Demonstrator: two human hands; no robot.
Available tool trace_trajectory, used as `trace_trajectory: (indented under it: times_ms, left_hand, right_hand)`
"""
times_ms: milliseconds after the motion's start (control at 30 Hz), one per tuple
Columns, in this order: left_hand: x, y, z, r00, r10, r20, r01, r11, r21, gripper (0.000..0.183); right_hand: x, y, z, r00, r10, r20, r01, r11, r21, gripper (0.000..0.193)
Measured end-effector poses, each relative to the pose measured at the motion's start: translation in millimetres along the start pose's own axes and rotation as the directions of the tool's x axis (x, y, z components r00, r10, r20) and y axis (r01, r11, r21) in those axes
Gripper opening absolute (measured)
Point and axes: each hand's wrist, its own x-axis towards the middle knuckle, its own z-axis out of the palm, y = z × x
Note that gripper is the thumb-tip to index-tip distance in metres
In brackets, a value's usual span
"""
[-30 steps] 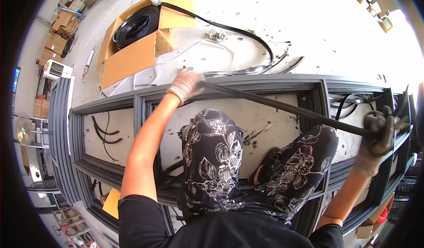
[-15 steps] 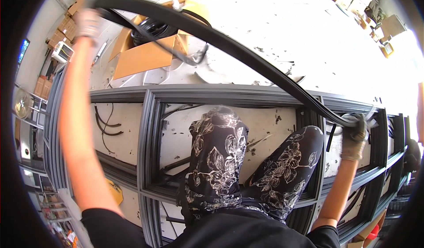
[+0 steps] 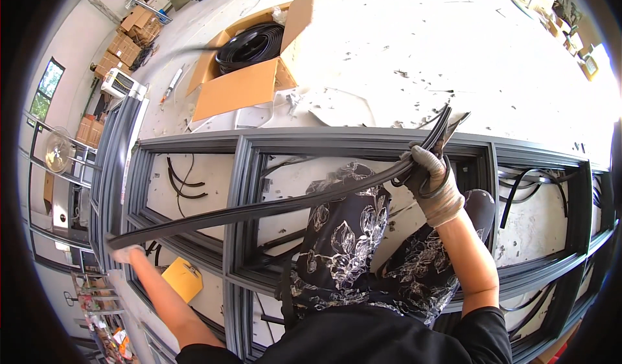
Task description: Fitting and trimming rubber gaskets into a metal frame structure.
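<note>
A long black rubber sealing strip point(image 3: 278, 206) stretches across in front of me, over my knees and the grey metal frame point(image 3: 241, 170). At the far left, my left hand point(image 3: 127, 254), in a light glove, is closed on one end of the strip. My right hand point(image 3: 433, 186), in a soiled grey glove, grips the other end near my right knee. That same hand also has a pair of scissors point(image 3: 447, 142) in it, with a dark finger loop below the fist and the blades pointing up and away. Strip ends stick out beside the blades.
Beyond the frame stands an open cardboard box point(image 3: 236, 97) with a coil of black strip point(image 3: 251, 46) inside. A caulking tube point(image 3: 172, 82) lies left of it. A yellow board point(image 3: 183, 278) lies low on the left. Loose strips point(image 3: 538, 179) and scraps litter the frame openings and floor.
My left hand has swung from the upper left down to the lower left with the strip. My right hand has come inward to the left, and the strip now slopes the other way.
</note>
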Motion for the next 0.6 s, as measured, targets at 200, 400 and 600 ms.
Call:
trace_trajectory:
  times_ms: [200, 400, 600]
  left_hand:
    - [-77, -73, 50, 0.724, 0.316, 0.613, -0.482, 0.868, 0.122, 0.031]
    - [-117, -19, 125, 0.533, 0.329, 0.78, -0.449, 0.891, -0.07, 0.045]
    - [-150, 39, 160, 0.082, 0.19, 0.978, -0.367, 0.918, -0.147, 0.046]
  right_hand:
    - [11, -25, -15, 0.977, -0.089, -0.194, 0.103, 0.993, 0.064, 0.017]
    - [51, -70, -99, 0.972, -0.122, -0.203, 0.145, 0.984, 0.101, 0.025]
    - [81, -92, -162, 0.753, -0.246, -0.61, 0.16, 0.968, -0.194, 0.029]
